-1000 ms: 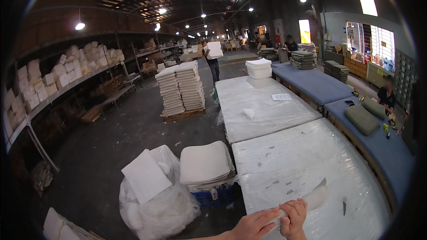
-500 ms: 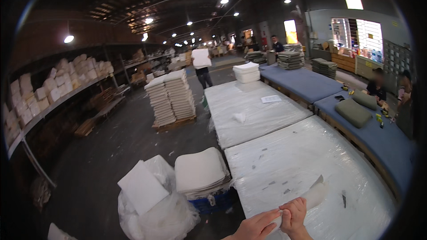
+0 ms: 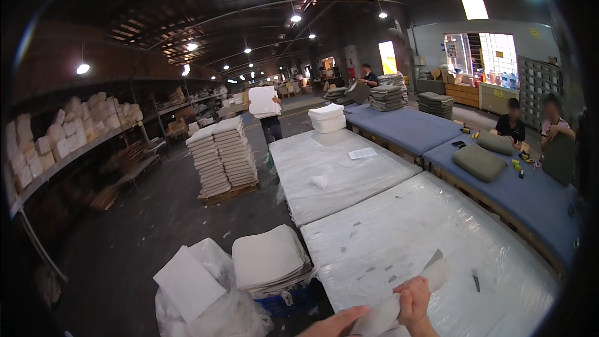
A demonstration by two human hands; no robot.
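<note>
A rolled-up white padded sheet (image 3: 382,317) slants across the near edge of the plastic-covered table (image 3: 374,243), its far end resting on the surface. My right hand (image 3: 414,302) is closed around the middle of the roll, fingers wrapped over the top. My left hand (image 3: 337,323) grips the roll's near end from the left side, partly cut off by the lower picture edge. A grey flap (image 3: 433,258) sticks up at the far end of the roll. Small grey scraps (image 3: 477,279) lie on the plastic around it.
At left are a plastic bag topped by a white slab (image 3: 190,284) and stacked white sheets (image 3: 271,256) over a blue crate (image 3: 284,302). Beyond stands a pallet of stacked cushions (image 3: 224,156). Blue tables (image 3: 405,128) run along the right; a person carries white sheets (image 3: 264,101), others work at right.
My view has shifted, so the scene sits lower and further left. My left hand has moved back along the roll, away from the right hand, which keeps its grip.
</note>
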